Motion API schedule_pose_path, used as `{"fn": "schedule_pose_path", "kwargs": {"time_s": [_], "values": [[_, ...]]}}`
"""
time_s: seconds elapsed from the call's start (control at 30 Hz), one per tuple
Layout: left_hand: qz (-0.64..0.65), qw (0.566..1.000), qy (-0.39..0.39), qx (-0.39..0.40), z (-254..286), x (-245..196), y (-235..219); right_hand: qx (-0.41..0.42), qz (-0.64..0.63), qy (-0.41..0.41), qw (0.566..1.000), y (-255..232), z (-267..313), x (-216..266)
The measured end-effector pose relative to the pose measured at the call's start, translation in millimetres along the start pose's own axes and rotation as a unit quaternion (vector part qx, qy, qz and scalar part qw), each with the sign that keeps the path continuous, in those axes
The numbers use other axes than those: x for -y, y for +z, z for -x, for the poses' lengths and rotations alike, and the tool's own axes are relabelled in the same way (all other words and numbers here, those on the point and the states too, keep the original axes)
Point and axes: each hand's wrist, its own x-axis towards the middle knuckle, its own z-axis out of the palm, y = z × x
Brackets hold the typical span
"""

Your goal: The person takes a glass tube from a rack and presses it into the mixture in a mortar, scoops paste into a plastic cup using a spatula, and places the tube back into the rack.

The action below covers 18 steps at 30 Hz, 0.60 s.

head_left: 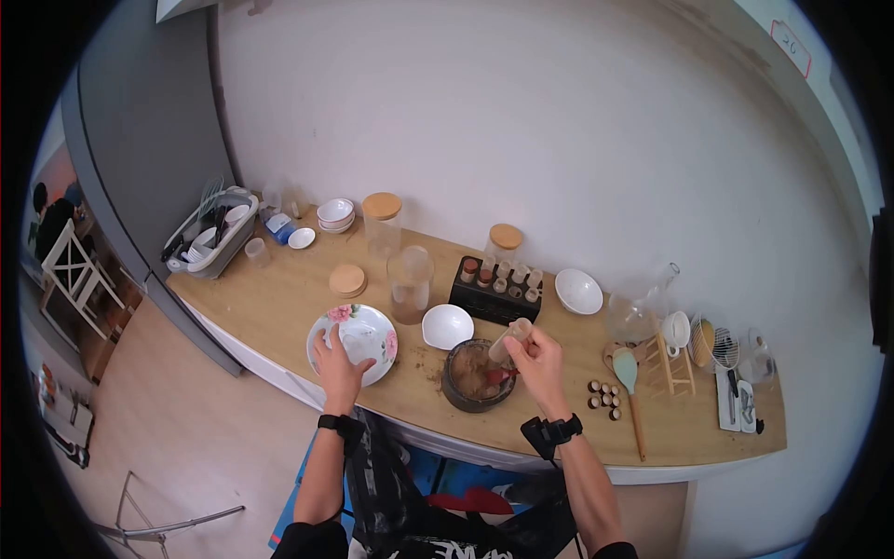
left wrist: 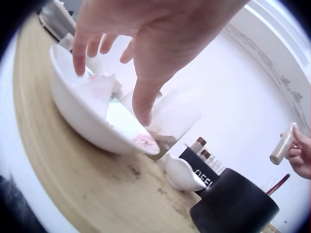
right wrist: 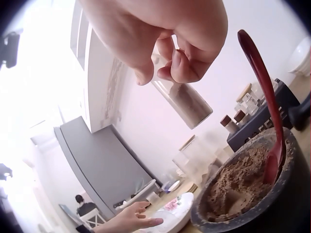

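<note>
The right hand (head_left: pixel 540 365) grasps a small clear vial (right wrist: pixel 187 107) between thumb and fingers, holding it tilted above a dark, round bowl (right wrist: pixel 291 167); brown powder fills the lower part of the vial, and the fingers hide its upper end. The dark bowl stands on the wooden tabletop (head_left: pixel 270 307) and holds a mound of brown powder (right wrist: pixel 233 189), with a red spoon (right wrist: pixel 262 73) resting its head in the powder and its handle leaning up over the rim. The left hand (head_left: pixel 342 373) is released, fingers spread and slightly bent, over a white flower-patterned bowl (head_left: pixel 380 321) with something pale and translucent (left wrist: pixel 95 92) inside; whether the fingertips touch that pale thing, I cannot tell. Between the two bowls and slightly farther back sits a small white bowl (head_left: pixel 448 328). Behind it, a black rack (head_left: pixel 480 305) carries small vials, two of them with reddish-brown tops. A tall clear container (head_left: pixel 410 279) stands left of the rack, near a round wooden lid (head_left: pixel 347 280) lying flat. Right of the dark bowl, a cluster of small dark-sided caps (head_left: pixel 605 401) lies beside a spatula (head_left: pixel 627 373) with a pale green head. Some brown powder is scattered on the tabletop just beside the dark bowl.
</note>
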Motion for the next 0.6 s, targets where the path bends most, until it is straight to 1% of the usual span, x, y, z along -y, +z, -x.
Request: {"fn": "schedule_pose_path", "kwargs": {"time_s": [0.03,0.07,0.1,0.13,0.17,0.2,0.23,0.27,0.3,0.33,0.37,0.4,0.43,0.5,0.53,0.6], "values": [[0.000,0.999,0.020,-0.047,-1,-18,-8,-0.002,-0.001,0.000,1.000,-2,-1,1],[0.000,0.999,0.020,-0.047,-3,-29,-6,0.015,0.025,0.018,0.999,-4,-2,4],[0.103,0.992,0.069,-0.016,-5,-39,-4,0.033,0.051,0.037,0.997,-4,-2,7],[0.205,0.972,0.118,0.014,-4,-50,-2,0.035,0.051,0.037,0.997,-2,-3,12],[0.268,0.953,0.110,0.091,-1,-69,-5,0.032,0.009,0.047,0.998,1,-3,18],[0.329,0.924,0.103,0.167,3,-89,-7,0.027,-0.034,0.057,0.997,4,-2,23],[0.427,0.870,0.082,0.231,10,-100,2,0.027,-0.034,0.055,0.998,5,-2,26],[0.518,0.802,0.061,0.292,17,-111,8,0.034,-0.049,0.061,0.996,6,-3,29],[0.518,0.801,0.064,0.292,22,-121,11,0.042,-0.064,0.068,0.995,6,-3,32],[0.628,0.693,0.005,0.355,27,-133,6,0.040,-0.063,0.065,0.995,7,-2,39],[0.717,0.563,-0.054,0.408,31,-142,4,0.041,-0.086,0.049,0.994,8,0,48],[0.741,0.520,-0.062,0.420,33,-147,5,0.043,-0.109,0.033,0.993,9,0,53],[0.741,0.519,-0.061,0.421,36,-152,6,0.041,-0.108,0.032,0.993,7,2,52],[0.774,0.484,-0.079,0.401,39,-158,7,0.081,-0.091,0.044,0.992,3,6,50],[0.774,0.484,-0.078,0.402,40,-158,12,0.081,-0.091,0.043,0.992,5,8,52],[0.812,0.459,-0.057,0.357,38,-154,32,0.064,-0.112,-0.006,0.992,11,11,58]]}}
